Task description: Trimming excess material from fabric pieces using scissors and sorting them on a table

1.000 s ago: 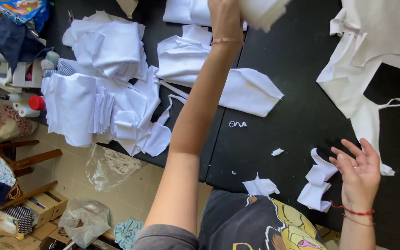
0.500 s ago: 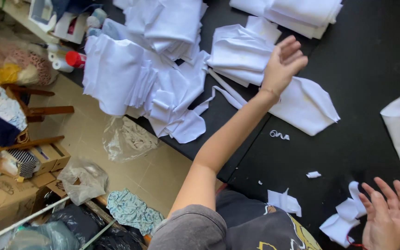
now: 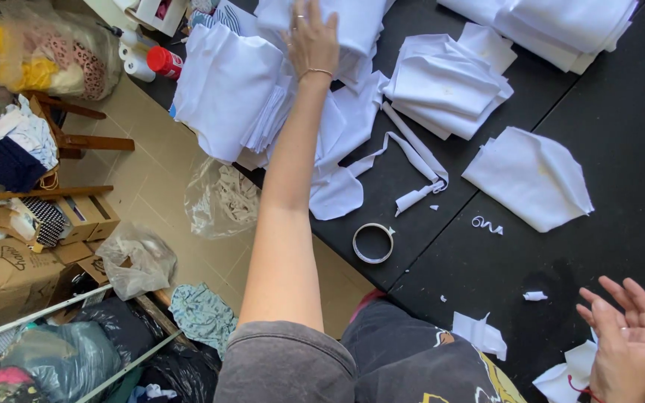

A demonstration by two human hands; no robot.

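Since half a second ago the left hand (image 3: 312, 41) has travelled further up and to the left: it was hovering with spread fingers above the folded white pieces near the middle of the black table (image 3: 561, 298), and now it lies palm down on the white fabric stack (image 3: 345, 22) at twelve o'clock, fingers flat and close together, pressing on the cloth rather than gripping it. The view has swung with it, so the roll of tape (image 3: 373, 242) at the table's near edge, at about six o'clock from the stack, has come into sight. The right hand (image 3: 628, 343) has stayed low at four o'clock, open with fingers fanned and holding nothing, resting just beside a white fabric scrap (image 3: 565, 377). A loose white fabric piece (image 3: 531, 179) lies at three o'clock, well apart from both hands. At ten o'clock, off the table's far corner, stand a white spool with a red cap (image 3: 162, 61) and, left of it, a clear plastic bag (image 3: 46, 48) stuffed with yellow and spotted pink material. At eight o'clock on the floor sit a brown cardboard box (image 3: 9, 272) with dark lettering and a crumpled clear plastic bag (image 3: 139, 261) just beside it.
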